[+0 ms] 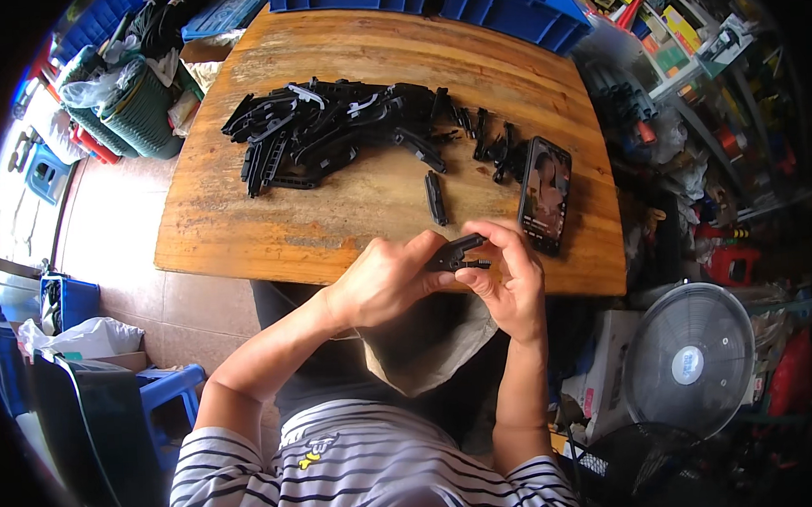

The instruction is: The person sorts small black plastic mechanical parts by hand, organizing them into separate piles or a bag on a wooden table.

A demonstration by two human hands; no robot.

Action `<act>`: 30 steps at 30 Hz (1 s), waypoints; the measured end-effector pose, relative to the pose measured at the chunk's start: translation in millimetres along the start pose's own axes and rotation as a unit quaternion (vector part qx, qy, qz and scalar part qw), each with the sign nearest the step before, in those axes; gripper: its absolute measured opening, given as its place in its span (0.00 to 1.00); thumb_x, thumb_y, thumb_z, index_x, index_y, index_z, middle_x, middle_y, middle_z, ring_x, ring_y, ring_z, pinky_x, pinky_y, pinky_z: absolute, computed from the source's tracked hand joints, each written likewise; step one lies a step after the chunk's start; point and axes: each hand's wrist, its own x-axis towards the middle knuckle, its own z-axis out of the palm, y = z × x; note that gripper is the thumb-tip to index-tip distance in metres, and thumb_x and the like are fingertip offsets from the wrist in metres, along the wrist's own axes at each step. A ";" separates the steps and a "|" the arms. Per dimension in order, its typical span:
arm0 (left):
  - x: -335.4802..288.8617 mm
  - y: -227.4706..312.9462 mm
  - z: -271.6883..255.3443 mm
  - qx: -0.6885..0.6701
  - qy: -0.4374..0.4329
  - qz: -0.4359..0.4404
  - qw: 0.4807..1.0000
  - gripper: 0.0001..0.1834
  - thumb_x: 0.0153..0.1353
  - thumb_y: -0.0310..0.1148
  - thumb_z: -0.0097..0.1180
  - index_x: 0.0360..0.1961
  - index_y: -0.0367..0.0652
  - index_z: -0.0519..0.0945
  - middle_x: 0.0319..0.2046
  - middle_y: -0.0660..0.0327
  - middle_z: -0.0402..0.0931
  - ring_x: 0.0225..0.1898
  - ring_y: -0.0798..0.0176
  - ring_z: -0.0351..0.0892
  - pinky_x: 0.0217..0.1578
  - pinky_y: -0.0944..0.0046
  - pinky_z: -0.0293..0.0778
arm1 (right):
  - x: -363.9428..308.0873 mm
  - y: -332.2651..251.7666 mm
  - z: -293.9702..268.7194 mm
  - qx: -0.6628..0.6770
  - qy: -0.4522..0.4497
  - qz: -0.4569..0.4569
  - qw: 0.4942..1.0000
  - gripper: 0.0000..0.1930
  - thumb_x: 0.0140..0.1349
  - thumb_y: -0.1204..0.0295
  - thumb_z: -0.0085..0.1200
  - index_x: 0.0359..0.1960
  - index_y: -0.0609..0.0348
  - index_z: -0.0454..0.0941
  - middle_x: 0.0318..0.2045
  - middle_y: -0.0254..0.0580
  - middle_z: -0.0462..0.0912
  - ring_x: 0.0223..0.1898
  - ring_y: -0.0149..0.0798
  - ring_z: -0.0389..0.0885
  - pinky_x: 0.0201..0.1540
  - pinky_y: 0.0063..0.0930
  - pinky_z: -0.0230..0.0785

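Just over the near edge of the wooden table (230, 231), my two hands meet around a small black plastic part (458, 250). My left hand (380, 278) is closed on its left end. The thumb and fingers of my right hand (515, 289) pinch its right end, where a small dark ribbed piece (476, 264) shows by the thumb. A single long black piece (435, 199) lies on the wood beyond my hands. Farther off is a heap of long black plastic parts (326, 134), with several smaller black parts (492, 148) to its right.
A phone (547, 200) with a lit screen lies at the table's right side. Blue plastic bins (513, 14) line the far edge. An open beige bag (430, 367) sits at my lap. A round fan (689, 363) stands to the right, a blue stool (176, 394) to the left.
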 end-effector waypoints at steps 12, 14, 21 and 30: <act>3.3 -11.9 -31.6 0.011 -0.109 0.013 0.994 0.19 0.57 0.40 0.57 0.45 0.38 0.74 0.38 0.50 0.71 0.44 0.44 0.71 0.43 0.53 0.70 | -20.6 5.7 -5.8 -0.064 -0.183 0.069 0.979 0.11 0.49 0.71 0.65 0.33 0.60 0.79 0.29 0.42 0.80 0.30 0.41 0.79 0.34 0.29 0.70; 11.0 -32.7 -50.5 0.232 0.056 0.081 0.968 0.16 0.55 0.33 0.58 0.44 0.41 0.75 0.38 0.52 0.71 0.41 0.46 0.72 0.43 0.55 0.71 | -35.3 11.3 -4.4 -0.065 -0.282 0.105 0.951 0.12 0.49 0.70 0.66 0.34 0.59 0.79 0.29 0.43 0.79 0.29 0.42 0.79 0.33 0.30 0.70; 35.5 -87.4 -85.9 0.511 0.095 0.019 0.854 0.07 0.49 0.26 0.53 0.33 0.44 0.75 0.33 0.59 0.66 0.39 0.55 0.66 0.40 0.59 0.65 | 29.0 33.0 2.8 -0.195 -0.084 -0.052 0.976 0.05 0.55 0.78 0.56 0.34 0.63 0.78 0.31 0.46 0.80 0.32 0.44 0.80 0.34 0.31 0.71; 35.5 -60.9 -75.3 -0.089 0.298 -0.069 0.948 0.06 0.67 0.33 0.47 0.39 0.42 0.70 0.21 0.63 0.71 0.16 0.68 0.66 0.19 0.68 0.64 | 129.6 105.1 11.5 -0.488 -0.096 0.088 0.863 0.13 0.46 0.71 0.65 0.30 0.64 0.78 0.31 0.54 0.80 0.38 0.51 0.80 0.40 0.40 0.72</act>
